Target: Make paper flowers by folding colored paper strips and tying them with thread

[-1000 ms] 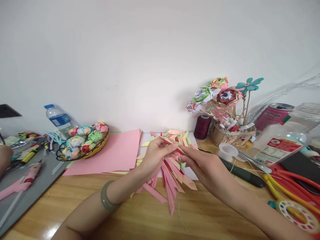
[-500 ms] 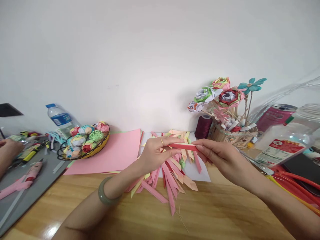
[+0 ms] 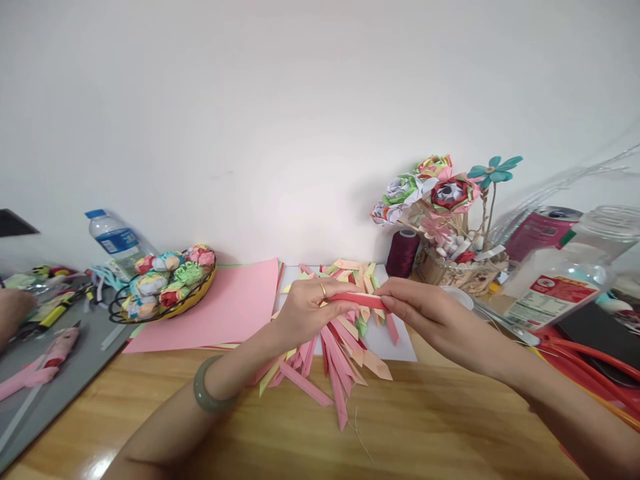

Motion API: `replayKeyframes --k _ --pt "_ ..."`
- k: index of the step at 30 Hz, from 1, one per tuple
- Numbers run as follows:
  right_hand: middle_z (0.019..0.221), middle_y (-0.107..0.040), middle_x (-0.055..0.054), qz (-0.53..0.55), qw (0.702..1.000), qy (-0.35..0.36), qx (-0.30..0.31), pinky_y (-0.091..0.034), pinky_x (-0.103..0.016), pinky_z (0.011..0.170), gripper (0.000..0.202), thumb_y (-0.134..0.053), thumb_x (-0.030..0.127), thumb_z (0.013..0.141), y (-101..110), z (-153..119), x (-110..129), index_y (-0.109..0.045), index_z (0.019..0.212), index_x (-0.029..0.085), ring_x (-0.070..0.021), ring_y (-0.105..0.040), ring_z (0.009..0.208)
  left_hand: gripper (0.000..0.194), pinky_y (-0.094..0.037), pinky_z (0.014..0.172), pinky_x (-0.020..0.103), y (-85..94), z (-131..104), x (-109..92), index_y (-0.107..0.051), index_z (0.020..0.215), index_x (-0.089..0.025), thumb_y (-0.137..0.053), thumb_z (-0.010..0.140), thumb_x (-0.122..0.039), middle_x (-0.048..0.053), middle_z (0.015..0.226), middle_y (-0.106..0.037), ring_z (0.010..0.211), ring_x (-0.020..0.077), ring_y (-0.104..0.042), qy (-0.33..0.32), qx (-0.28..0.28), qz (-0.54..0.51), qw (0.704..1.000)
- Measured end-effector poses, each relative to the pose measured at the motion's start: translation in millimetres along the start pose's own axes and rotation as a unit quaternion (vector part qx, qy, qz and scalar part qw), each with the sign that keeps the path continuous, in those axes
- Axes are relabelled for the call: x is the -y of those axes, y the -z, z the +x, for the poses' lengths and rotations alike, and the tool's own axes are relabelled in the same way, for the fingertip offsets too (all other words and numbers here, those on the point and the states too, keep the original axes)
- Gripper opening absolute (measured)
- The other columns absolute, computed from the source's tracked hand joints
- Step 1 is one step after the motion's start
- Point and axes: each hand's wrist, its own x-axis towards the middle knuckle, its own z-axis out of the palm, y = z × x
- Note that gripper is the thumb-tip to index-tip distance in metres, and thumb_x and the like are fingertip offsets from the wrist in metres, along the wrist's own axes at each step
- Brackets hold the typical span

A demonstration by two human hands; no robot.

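Hands [image 3: 306, 308] pinching red strip [image 3: 363, 301], apparently folded paper

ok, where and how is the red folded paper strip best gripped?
I'd pinch the red folded paper strip at its bare middle, coming from above. The left hand and right hand cover its ends, it sits roughly level, and its upper edge shows between them; loose paper strips fan out below. Being narrow, it likely suits a light two-finger pinch.
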Motion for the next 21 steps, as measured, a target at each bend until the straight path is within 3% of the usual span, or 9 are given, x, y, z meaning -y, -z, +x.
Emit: replayKeyframes --k 9,14,17,21 --pt "0.062 -0.05 -0.001 -0.024 0.997 0.056 -0.038 -0.034 -0.024 0.054 0.03 -0.031 0.027 0.091 -4 -4 7 -0.057 0.078 0.017 -0.0127 -0.044 0.056 0.014 -0.046 0.064 0.024 -1.1 -2 -5 -0.07 0.083 -0.022 -0.062 0.071 -0.023 0.004 0.072 -0.07 0.065 0.0148 -0.062 -0.047 -0.003 0.003 0.999" --pt "0.058 -0.048 0.001 -0.014 0.999 0.024 -0.028 -0.031 -0.024 0.05 0.03 -0.031 0.03 0.09 -3 -4 10 -0.053 0.075 0.018 -0.0118 -0.042 0.052 0.018 -0.046 0.069 0.024 -2.4 -2 -11 -0.069 0.086 -0.022 -0.064 0.069 -0.022 0.004 0.082 -0.07 0.074 0.0154 -0.062 -0.004 0.009 -0.031 0.999" --pt "0.058 -0.044 0.002 0.049 0.999 0.005 -0.016 -0.031 -0.023 0.05 0.03 -0.031 0.032 0.09 -6 -3 10 -0.047 0.069 0.019 -0.0107 -0.04 0.052 0.026 -0.046 0.074 0.025 -3.1 -2 -11 -0.067 0.091 -0.022 -0.067 0.066 -0.022 0.005 0.09 -0.068 0.083 0.0161 -0.061 0.015 0.016 -0.093 0.995" --pt "0.056 -0.035 0.005 0.223 0.974 -0.029 0.029 -0.026 -0.021 0.044 0.033 -0.034 0.04 0.089 -17 -1 4 -0.041 0.065 0.019 -0.0078 -0.032 0.048 0.019 -0.048 0.069 0.025 -2.2 0 -8 -0.068 0.083 -0.019 -0.069 0.064 -0.023 0.004 0.077 -0.066 0.073 0.0144 -0.06 0.052 0.05 -0.173 0.982"
